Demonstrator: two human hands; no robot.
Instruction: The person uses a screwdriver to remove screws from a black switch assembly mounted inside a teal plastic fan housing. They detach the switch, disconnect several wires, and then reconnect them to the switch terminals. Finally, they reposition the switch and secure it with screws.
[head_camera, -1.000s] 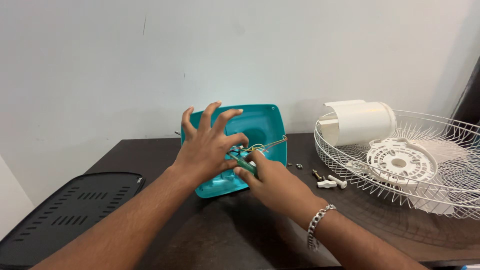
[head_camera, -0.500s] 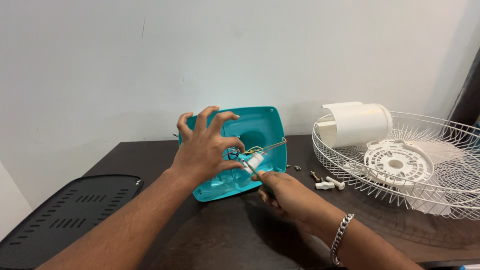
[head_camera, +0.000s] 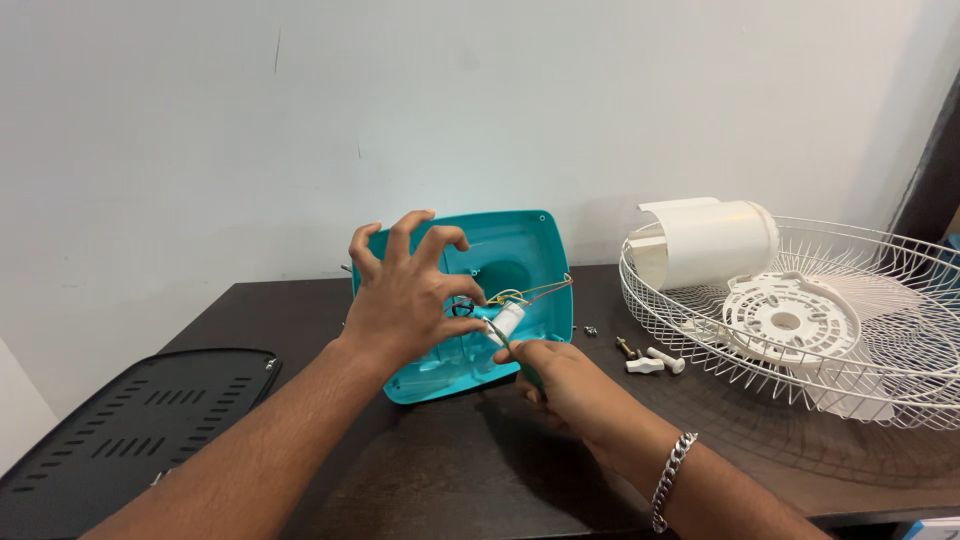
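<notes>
While the left hand (head_camera: 405, 300) steadies the teal housing (head_camera: 520, 250), its white capacitor (head_camera: 507, 322) sits beside that grip (touching).

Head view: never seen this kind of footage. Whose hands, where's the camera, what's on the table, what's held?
The camera sits on a person's head and looks down at their own two bare hands. The left hand steadies a teal plastic housing propped on a dark table. The right hand, with a wrist chain, holds a thin green-handled tool, probably a screwdriver, at a small white part with wires. To the right lie a white wire fan guard, a white cylinder cover and loose screws; to the left, a black vented panel.
</notes>
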